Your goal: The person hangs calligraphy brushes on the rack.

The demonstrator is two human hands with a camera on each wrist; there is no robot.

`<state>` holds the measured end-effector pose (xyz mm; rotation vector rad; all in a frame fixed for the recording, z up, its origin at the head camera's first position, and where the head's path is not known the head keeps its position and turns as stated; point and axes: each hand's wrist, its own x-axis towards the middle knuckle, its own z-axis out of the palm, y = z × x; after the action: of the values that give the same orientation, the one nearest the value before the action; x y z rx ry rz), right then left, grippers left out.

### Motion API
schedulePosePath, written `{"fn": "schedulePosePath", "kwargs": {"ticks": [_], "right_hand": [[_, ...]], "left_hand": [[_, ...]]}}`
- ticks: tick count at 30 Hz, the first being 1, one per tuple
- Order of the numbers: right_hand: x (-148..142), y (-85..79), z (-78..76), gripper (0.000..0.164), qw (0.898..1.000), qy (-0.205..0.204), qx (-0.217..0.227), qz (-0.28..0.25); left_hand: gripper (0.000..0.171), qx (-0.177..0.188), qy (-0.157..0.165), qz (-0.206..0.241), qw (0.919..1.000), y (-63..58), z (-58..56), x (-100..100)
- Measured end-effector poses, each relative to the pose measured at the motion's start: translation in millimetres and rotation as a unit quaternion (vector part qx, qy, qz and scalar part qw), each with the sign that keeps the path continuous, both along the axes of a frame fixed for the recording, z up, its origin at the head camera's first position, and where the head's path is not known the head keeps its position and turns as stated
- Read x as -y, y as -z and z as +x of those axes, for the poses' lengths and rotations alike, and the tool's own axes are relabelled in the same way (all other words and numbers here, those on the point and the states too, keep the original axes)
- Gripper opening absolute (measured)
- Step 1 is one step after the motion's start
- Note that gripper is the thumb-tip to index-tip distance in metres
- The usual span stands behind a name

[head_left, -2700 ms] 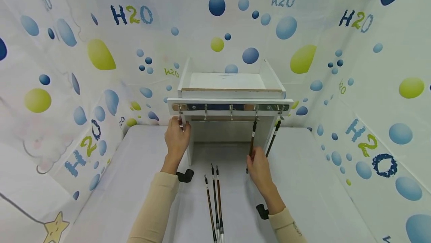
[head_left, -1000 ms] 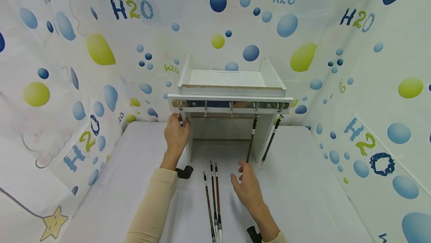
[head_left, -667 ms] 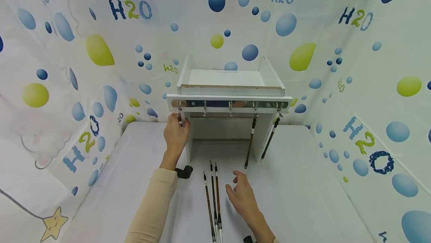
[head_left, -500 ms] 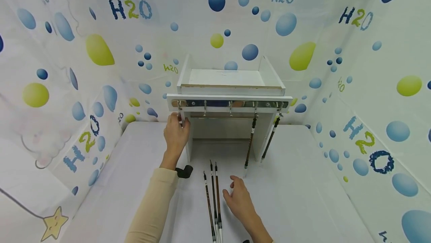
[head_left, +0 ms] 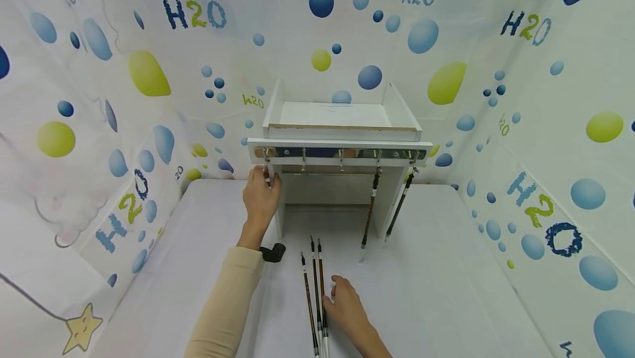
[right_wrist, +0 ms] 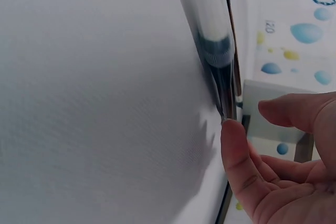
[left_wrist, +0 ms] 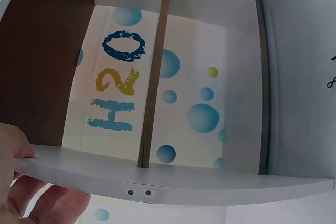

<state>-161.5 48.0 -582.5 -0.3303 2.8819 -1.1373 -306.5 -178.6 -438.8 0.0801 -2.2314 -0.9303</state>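
My left hand [head_left: 260,195] grips the left side panel of a white wooden shelf [left_wrist: 173,179], the thumb on one face and the fingers on the other. Two calligraphy brushes hang from the right end of its metal hook rail [head_left: 317,153]: an inner hanging brush [head_left: 370,212] and an outer hanging brush [head_left: 399,206]. Three more lie side by side on the table, the right one a brown-handled brush [head_left: 322,275]. Beside it my right hand [head_left: 347,312] is loosely spread, fingertips right at the handles. The right wrist view shows a brush's white bristles [right_wrist: 214,22] under a clear cap.
A white cloth covers the table [head_left: 446,292]. The shelf's top tray [head_left: 334,118] has low walls. Three hooks on the left and middle of the rail, such as the middle hook [head_left: 341,159], carry no brush. A patterned curtain [head_left: 297,16] encloses the sides and back.
My right hand has let go of the inner hanging brush and moved down and left to the brushes on the table. My left hand has stayed on the shelf.
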Motion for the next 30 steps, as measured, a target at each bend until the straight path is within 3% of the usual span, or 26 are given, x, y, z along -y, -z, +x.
{"fn": "schedulePosePath", "kwargs": {"ticks": [14, 30], "right_hand": [[8.0, 2.7, 5.0, 0.036, 0.999, -0.023, 0.023, 0.009], [12.9, 9.7, 3.9, 0.020, 0.999, -0.049, 0.015, 0.004]], "left_hand": [[0.028, 0.006, 0.002, 0.003, 1.0000, -2.5, -0.1, -2.4], [0.027, -0.017, -0.009, -0.002, 0.9998, -0.3, 1.8, -2.0]]}}
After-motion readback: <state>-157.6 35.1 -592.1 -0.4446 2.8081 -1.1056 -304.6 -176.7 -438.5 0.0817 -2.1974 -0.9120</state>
